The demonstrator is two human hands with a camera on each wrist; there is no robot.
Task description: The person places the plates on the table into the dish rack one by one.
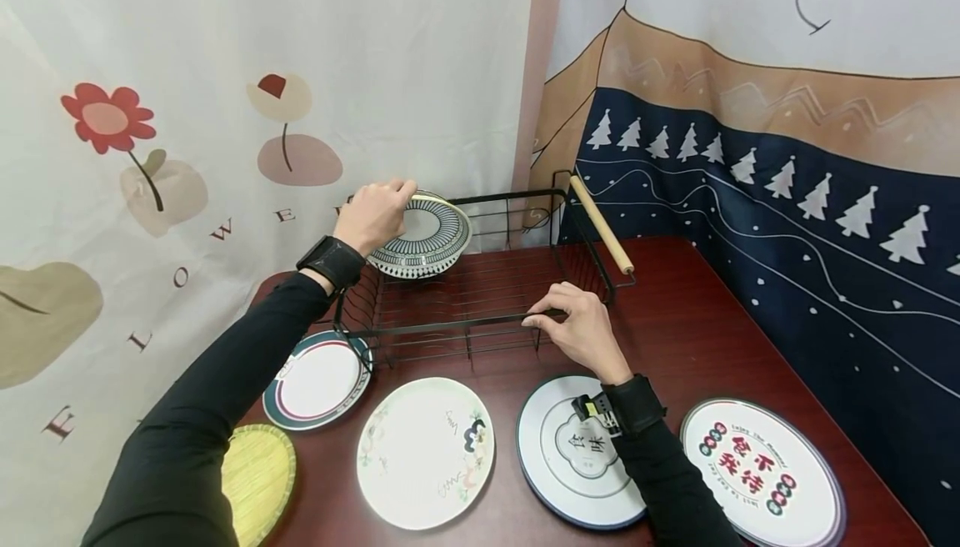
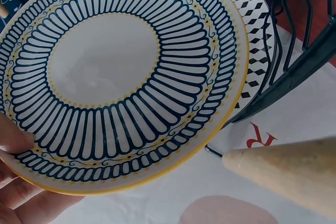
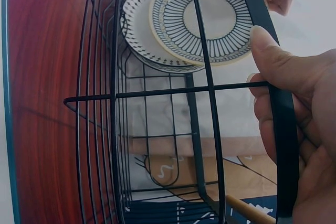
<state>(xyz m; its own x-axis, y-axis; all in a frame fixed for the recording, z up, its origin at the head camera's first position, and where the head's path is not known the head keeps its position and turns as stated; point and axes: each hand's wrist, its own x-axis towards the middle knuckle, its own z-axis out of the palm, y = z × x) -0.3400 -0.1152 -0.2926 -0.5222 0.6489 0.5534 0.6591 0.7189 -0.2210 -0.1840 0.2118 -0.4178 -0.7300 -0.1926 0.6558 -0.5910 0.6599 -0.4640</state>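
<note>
Round white, blue-patterned, yellow-rimmed plate (image 1: 429, 226), edge pinched in the left grip (image 1: 375, 215), overlapping a diamond-patterned white dish (image 1: 417, 268) at the black wire rack (image 1: 510, 196)'s left end; right grip (image 1: 581, 326) (thumb opposite fingers!) clamps the front rail (image 1: 435, 327).

Smooth black metal wire formed the rack (image 1: 442, 328) at the centre of the head view, where a pale, cylindrical handle (image 1: 602, 226) of matt wood crossed its right end. A round white plate with dark-blue petals and a yellow rim (image 2: 105, 59) gleamed like glazed ceramic. Softly creased white printed cloth (image 1: 412, 55) hung upper left, above a smooth, dark-red, wood-grained table (image 1: 667, 313).
</note>
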